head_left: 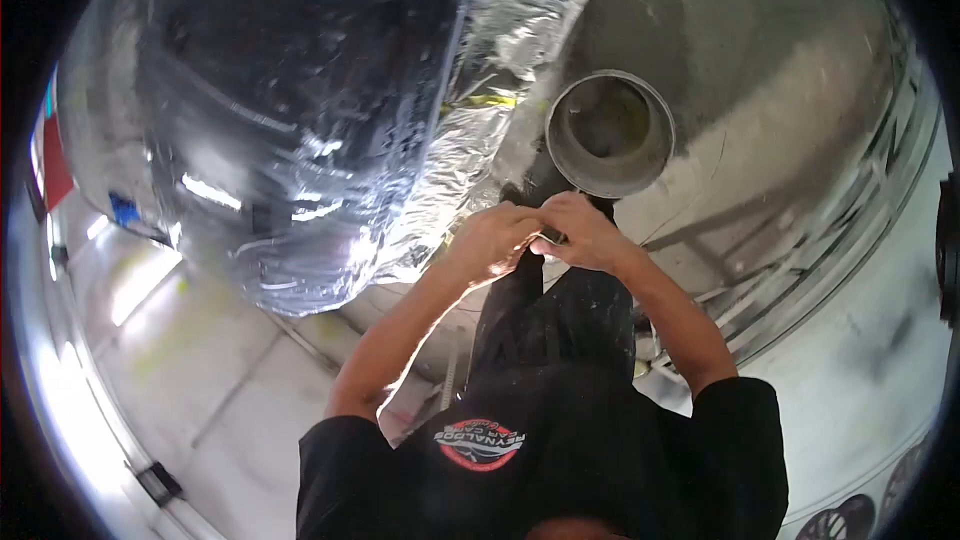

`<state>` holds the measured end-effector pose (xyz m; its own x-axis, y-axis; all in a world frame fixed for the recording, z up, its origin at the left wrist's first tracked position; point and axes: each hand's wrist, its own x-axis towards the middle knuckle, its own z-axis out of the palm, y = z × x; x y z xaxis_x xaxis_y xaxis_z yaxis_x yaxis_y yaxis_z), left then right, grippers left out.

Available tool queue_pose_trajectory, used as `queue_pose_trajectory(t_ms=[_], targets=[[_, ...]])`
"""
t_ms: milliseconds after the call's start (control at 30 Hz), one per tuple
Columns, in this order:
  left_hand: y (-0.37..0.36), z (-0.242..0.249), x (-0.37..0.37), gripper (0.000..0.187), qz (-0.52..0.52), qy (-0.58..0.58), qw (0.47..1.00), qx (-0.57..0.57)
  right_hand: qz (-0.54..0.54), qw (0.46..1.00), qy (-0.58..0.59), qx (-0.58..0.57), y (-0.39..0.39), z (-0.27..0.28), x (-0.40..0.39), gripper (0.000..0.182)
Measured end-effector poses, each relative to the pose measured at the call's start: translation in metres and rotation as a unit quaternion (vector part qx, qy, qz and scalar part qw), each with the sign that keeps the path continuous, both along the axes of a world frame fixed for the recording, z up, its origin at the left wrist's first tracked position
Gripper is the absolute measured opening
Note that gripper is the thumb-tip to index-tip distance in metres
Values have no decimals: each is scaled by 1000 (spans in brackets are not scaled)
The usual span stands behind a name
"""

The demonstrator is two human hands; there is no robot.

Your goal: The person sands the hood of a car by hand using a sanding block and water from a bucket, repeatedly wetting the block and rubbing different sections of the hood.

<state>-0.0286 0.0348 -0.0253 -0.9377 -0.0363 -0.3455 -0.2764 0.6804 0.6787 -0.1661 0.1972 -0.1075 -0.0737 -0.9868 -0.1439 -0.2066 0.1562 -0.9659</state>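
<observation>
My left hand [492,242] and my right hand [583,230] meet in front of my legs, fingers bent and pressed together. A small, flat greyish piece [551,235] shows between them; its kind is too small to make out. Just beyond my hands, on the floor, stands a round open bucket [652,162] with a yellowish stain inside. To the left is a car body [300,30] wrapped in dark, shiny plastic sheet. Crumpled silver foil [470,145] with bits of yellow tape [490,100] runs along its near side.
The grey concrete floor [770,90] stretches to the right and ahead, with shadows across it. Metal framing [810,290] lines the pale wall [850,360] at the right. Dark wheel-like shapes [835,522] sit at the lower right. Bright lights [145,285] shine at the left.
</observation>
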Motion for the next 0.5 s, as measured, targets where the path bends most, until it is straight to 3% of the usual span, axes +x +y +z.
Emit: queue_pose_trajectory(t_ms=[67,133,167,233,333,433,500], targets=[[-13,-6,10,41,5,-52,999,14,-5,997,-51,63,2,-24,5,39],[-47,14,0,50,62,11,994,-91,-63,986,-87,125,5,-59,11,34],[-66,18,1,50,117,63,972,-196,-140,975,-101,137,11,-81,9,31],[-116,31,14,53,154,46,907,-389,-208,936,-131,252,23,-143,4,40],[-192,21,46,81,17,111,841,-530,-295,892,-145,310,43,-255,-1,43],[-190,20,49,91,30,64,833,-548,-310,877,21,367,52,-351,-10,40],[-194,23,54,91,31,50,848,-527,-272,843,33,463,51,-421,-9,38]])
